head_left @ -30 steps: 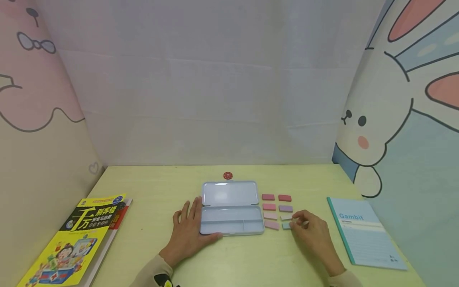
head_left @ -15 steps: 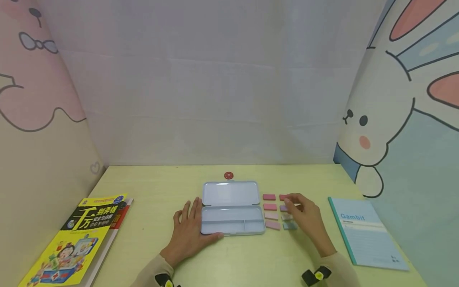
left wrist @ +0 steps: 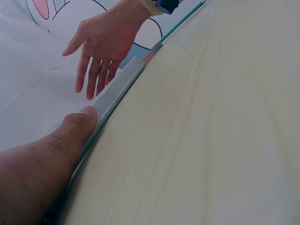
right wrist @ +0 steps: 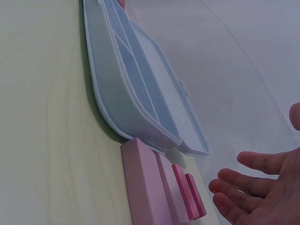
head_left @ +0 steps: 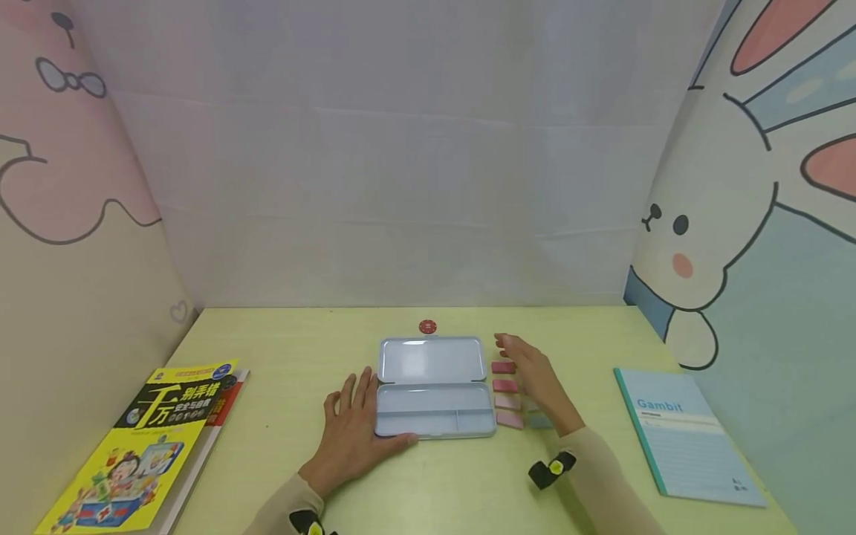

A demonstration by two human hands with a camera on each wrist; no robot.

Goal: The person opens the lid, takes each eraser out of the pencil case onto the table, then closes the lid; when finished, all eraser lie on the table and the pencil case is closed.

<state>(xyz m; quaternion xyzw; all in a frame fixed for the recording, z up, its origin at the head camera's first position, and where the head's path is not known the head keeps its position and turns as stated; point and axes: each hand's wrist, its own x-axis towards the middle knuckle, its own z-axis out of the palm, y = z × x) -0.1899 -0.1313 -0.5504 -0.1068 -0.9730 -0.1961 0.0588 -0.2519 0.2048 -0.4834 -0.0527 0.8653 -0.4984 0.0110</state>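
A pale blue pencil case (head_left: 414, 424) lies unfolded on the table, its lid (head_left: 431, 360) laid back behind the divided tray. My left hand (head_left: 348, 438) rests against the case's left side, fingers spread and thumb along the front edge; the left wrist view shows the thumb (left wrist: 77, 126) on that edge. Right of the case runs a column of small rectangular blocks, from a dark pink block (head_left: 504, 368) to a light pink block (right wrist: 150, 187). Over the back of this column my right hand (head_left: 538, 379) extends loosely, holding nothing. It hides most of a second column, where a teal block (head_left: 539, 420) shows.
A red poker chip (head_left: 427, 327) lies behind the lid. Two stacked books, the upper a yellow book (head_left: 127, 475), lie at the left, and a light blue notebook (head_left: 692, 438) at the right. A white curtain (head_left: 401, 163) backs the table.
My right hand has left the teal and pale blocks, sweeping back and left over the second column to beside the lid, with its fingers extended. The left hand and case have stayed put.
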